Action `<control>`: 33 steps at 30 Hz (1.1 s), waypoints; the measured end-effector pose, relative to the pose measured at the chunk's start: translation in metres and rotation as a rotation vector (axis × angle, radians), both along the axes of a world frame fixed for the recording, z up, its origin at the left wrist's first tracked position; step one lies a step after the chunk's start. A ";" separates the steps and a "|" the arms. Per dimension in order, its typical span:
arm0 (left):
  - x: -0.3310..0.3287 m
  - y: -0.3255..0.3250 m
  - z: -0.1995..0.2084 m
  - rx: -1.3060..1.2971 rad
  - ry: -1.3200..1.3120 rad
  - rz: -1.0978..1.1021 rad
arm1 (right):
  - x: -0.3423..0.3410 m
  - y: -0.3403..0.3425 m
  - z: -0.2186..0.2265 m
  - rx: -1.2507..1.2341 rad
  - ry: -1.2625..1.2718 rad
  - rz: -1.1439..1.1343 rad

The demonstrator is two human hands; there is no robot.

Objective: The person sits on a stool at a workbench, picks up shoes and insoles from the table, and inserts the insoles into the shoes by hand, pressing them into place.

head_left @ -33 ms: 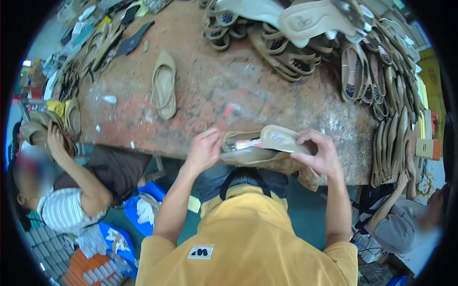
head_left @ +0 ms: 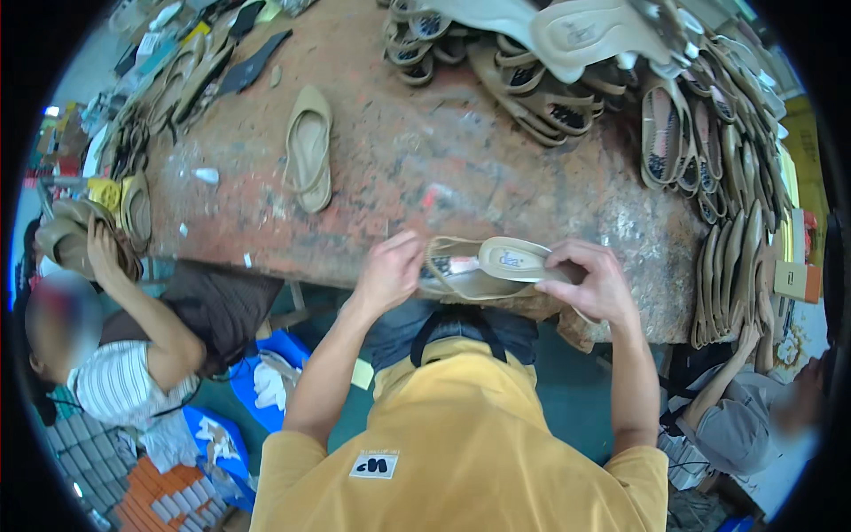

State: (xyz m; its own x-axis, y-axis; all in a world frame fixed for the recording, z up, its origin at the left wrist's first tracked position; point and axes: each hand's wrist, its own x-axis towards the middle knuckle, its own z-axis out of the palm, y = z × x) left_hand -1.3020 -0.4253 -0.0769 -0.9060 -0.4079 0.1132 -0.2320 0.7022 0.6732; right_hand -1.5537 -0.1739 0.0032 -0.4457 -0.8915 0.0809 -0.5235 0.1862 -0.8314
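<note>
Shoe (head_left: 465, 286), tan and open-backed, sits between the two hands at the lower centre of the frame, by the near edge of the bench (head_left: 381, 168); whether it touches the wood cannot be told. The left hand (head_left: 390, 273) is closed around its left end, though whether on the strap (head_left: 431, 259) or the sole edge is unclear. The right hand (head_left: 594, 279) has thumb and fingers pinched on the right part of a pale insole (head_left: 512, 259), whose rounded left end lies free over the opening. The hands are apart. The shoe looks light, with a fairly firm sole and a thin, soft strap that would bend out of shape under a pull, so the sole edge seems the surer hold. The insole looks light, thin and springy, perhaps a little slick on top, and likely best taken by its side edges. Both long axes run roughly left to right across the frame; the shoe's strap end points left, and its toe appears to point right, largely hidden by the right hand. A second shoe (head_left: 308, 160) lies upper left of centre, toe toward the top.
</note>
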 end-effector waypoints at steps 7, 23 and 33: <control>0.022 0.038 0.013 0.640 -0.019 0.517 | 0.034 -0.054 -0.014 0.120 0.303 0.296; 0.017 0.044 0.001 0.693 -0.106 0.502 | 0.065 -0.068 -0.036 0.111 0.556 0.391; 0.002 0.035 0.003 0.067 0.002 0.320 | 0.052 -0.058 -0.018 0.240 0.644 0.324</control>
